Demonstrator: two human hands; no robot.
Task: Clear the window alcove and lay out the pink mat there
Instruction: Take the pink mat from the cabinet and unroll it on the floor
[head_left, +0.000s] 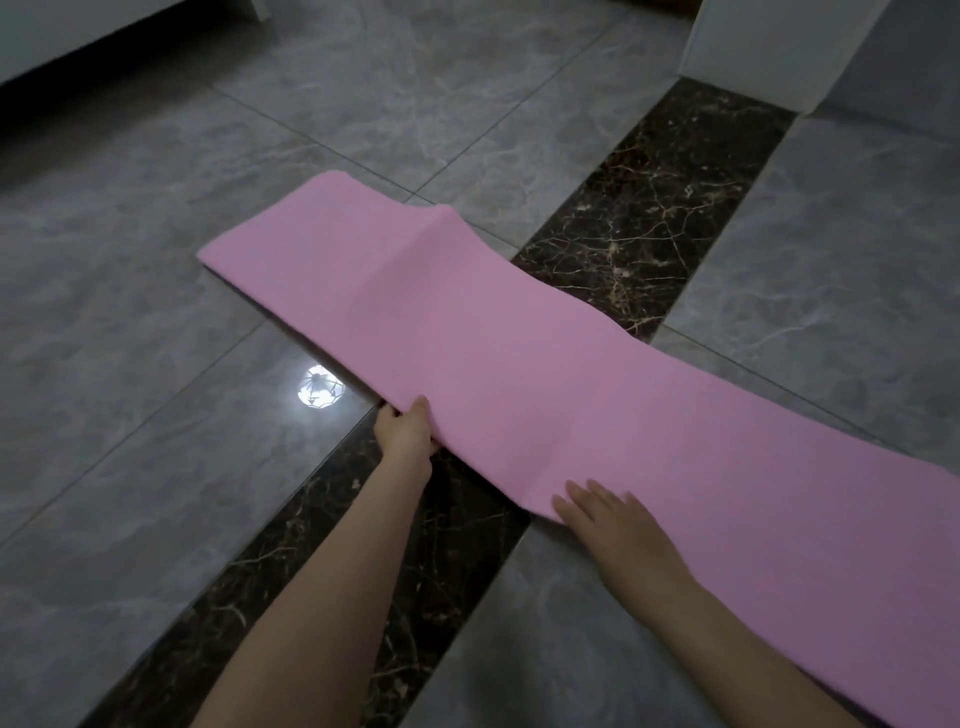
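Nearest, right hand (610, 525) flat and spread, pressing down the near edge of the long pink foam mat (498, 364). A little farther, left hand (408, 431) pinching the mat's left edge, thumb on top, fingers tucked under. Mat mostly unfolded across the glossy grey tiled floor (156, 338) and the dark veined marble strip (649, 208), one ridge near the far end not yet flat. Judged well along: smoothing and final alignment left. Alcove itself not identifiable, so clearing cannot be judged.
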